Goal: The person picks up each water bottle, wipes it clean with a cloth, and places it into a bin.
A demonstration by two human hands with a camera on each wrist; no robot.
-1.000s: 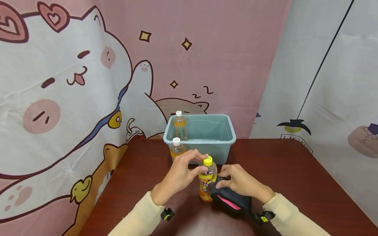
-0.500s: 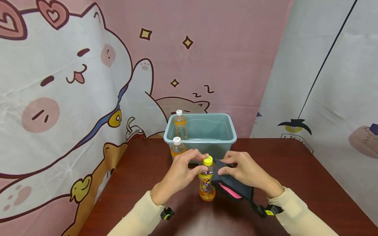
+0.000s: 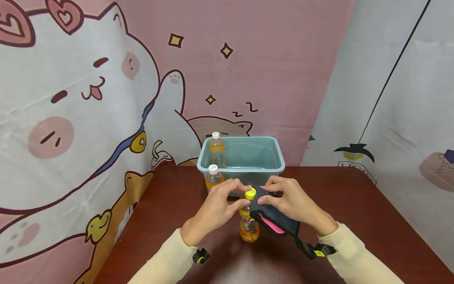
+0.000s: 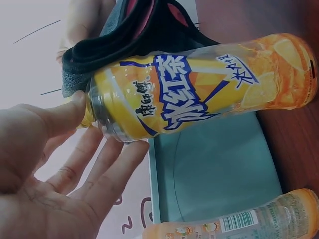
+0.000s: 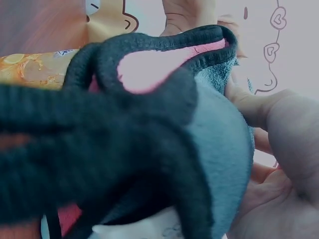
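An iced tea bottle (image 3: 249,228) with a yellow cap and orange drink stands upright on the table in the head view. My left hand (image 3: 220,203) pinches it at the cap between thumb and fingertips. My right hand (image 3: 294,200) grips a dark grey cloth piece (image 3: 274,215) with black edging, pink lining and a black strap, pressed against the bottle's right side near the neck. The left wrist view shows the yellow label (image 4: 174,94) facing out, the cloth edge lying along the bottle. Close up in the right wrist view, the folded cloth (image 5: 219,124) hides most of the bottle.
A blue-green plastic bin (image 3: 280,165) stands behind the hands, with a white-capped bottle (image 3: 217,152) upright inside at its left. Another white-capped bottle (image 3: 214,179) stands in front of the bin, partly behind my left hand. The table (image 3: 340,205) is dark red wood.
My right hand has raised the cloth piece and brought it left over the bottle's upper side, beside the cap. My left hand and the bottle have stayed put.
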